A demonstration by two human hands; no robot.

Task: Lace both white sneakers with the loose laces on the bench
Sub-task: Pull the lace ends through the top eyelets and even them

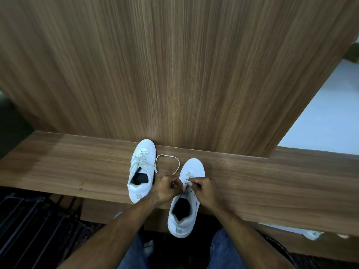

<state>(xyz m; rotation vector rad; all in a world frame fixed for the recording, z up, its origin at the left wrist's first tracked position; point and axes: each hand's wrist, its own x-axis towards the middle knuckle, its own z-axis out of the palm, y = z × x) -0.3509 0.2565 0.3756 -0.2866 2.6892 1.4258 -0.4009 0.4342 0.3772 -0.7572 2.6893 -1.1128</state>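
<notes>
Two white sneakers stand on a wooden bench (252, 183), toes toward the wall. The left sneaker (141, 167) is laced, its lace ends lying loose over its tongue. The right sneaker (189, 199) hangs with its heel over the bench's front edge. A white lace (168, 156) loops across the bench between the shoes and runs into my left hand (167, 188), which pinches it beside the right shoe's eyelets. My right hand (205, 189) pinches lace at the eyelets on the shoe's other side. The fingers hide the eyelets.
A wood-grain wall panel (174, 74) rises directly behind the bench. A dark slatted rack (29, 226) sits below at the left. My knees in blue jeans (223, 253) are under the bench's edge. A pale floor (320, 117) shows at the right.
</notes>
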